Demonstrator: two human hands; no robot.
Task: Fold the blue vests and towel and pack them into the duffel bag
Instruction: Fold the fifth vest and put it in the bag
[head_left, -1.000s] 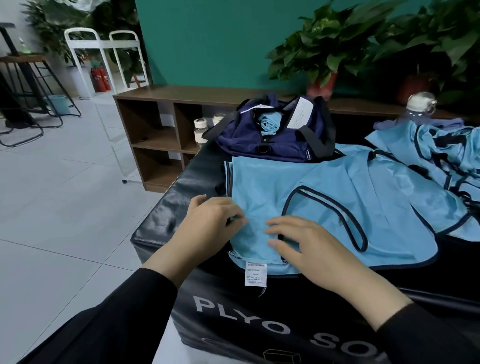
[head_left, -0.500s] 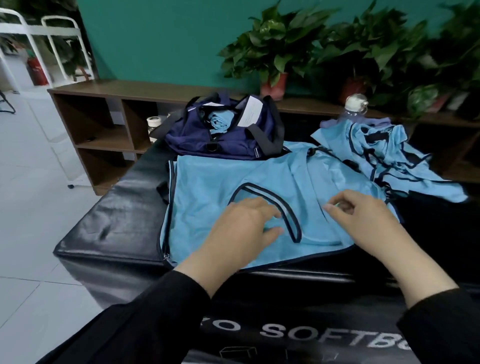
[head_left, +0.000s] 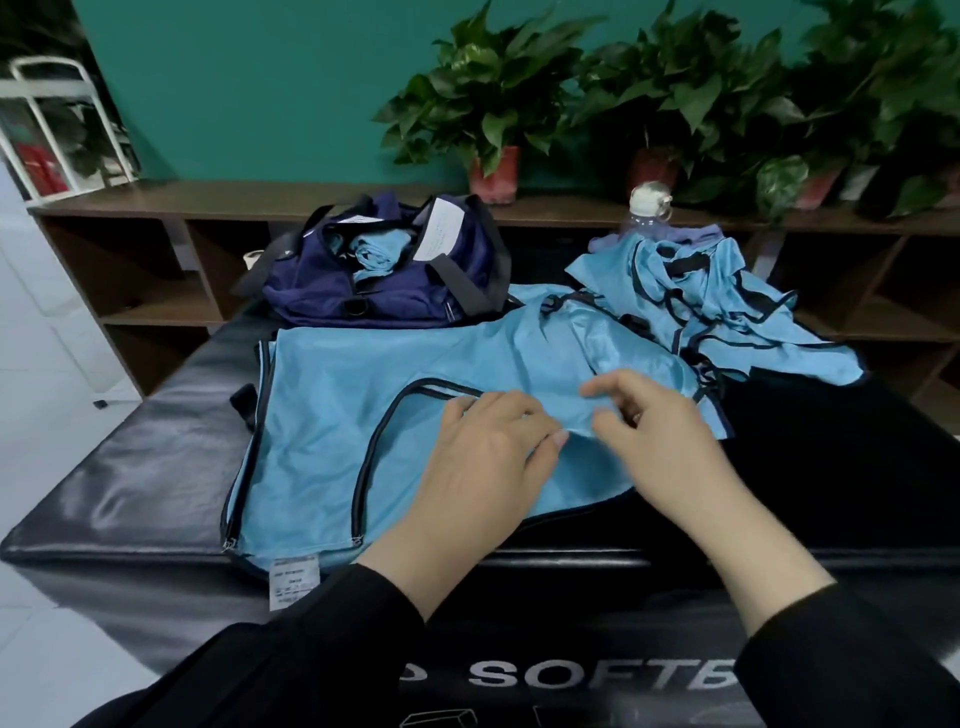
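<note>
A light blue vest (head_left: 332, 410) with dark trim lies spread flat on the black padded box (head_left: 135, 467). My left hand (head_left: 488, 457) rests flat on its middle, fingers straight. Just to its right, my right hand (head_left: 654, 431) hovers with loosely curled fingers at a fold of the vest; whether it pinches the cloth I cannot tell. The navy duffel bag (head_left: 374, 291) stands open at the back with a rolled blue cloth (head_left: 382, 252) inside. A crumpled heap of blue vests (head_left: 717, 306) lies at the back right.
A clear bottle with a white cap (head_left: 647, 208) stands behind the heap. A brown shelf unit (head_left: 156, 249) with potted plants (head_left: 493, 104) runs along the green wall. White tiled floor (head_left: 36, 332) lies to the left.
My left hand stayed on the vest's middle. My right hand moved left from the vest's right edge toward the left hand, bringing cloth over. The view shifted right over the second.
</note>
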